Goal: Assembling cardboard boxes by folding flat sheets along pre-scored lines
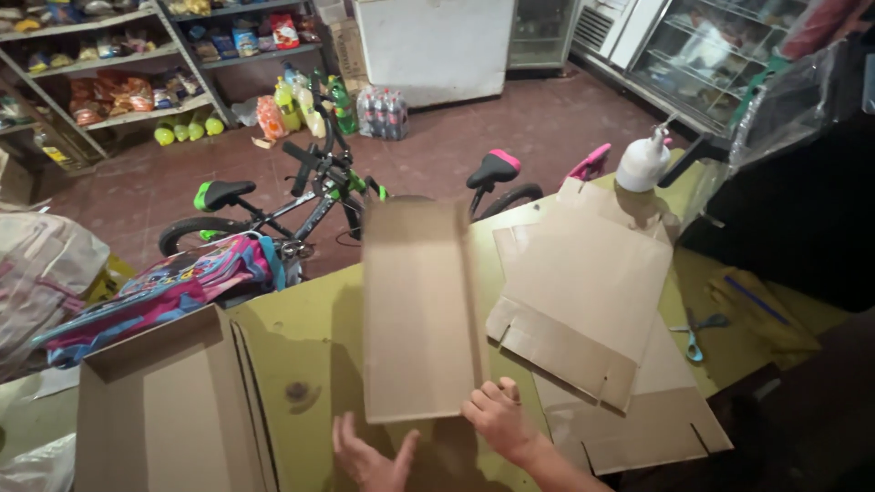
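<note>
**Cardboard panel held at its near edge**

Fingers of our right hand (499, 417) curled on the folded cardboard panel (421, 310); our left hand (369, 458) lay spread beneath. We judged it might slip onto the green table (301, 346), being gripped one-sidedly.

Shop floor and clutter around the green table (301, 346)

A white glue bottle (642, 162) stands at the table's far edge, blue-handled scissors (694, 333) lie to the right; two bicycles (301, 196) are parked beyond, beside a colourful backpack (173, 287), stocked shelves (118, 68) and a pack of bottles (383, 114).
</note>
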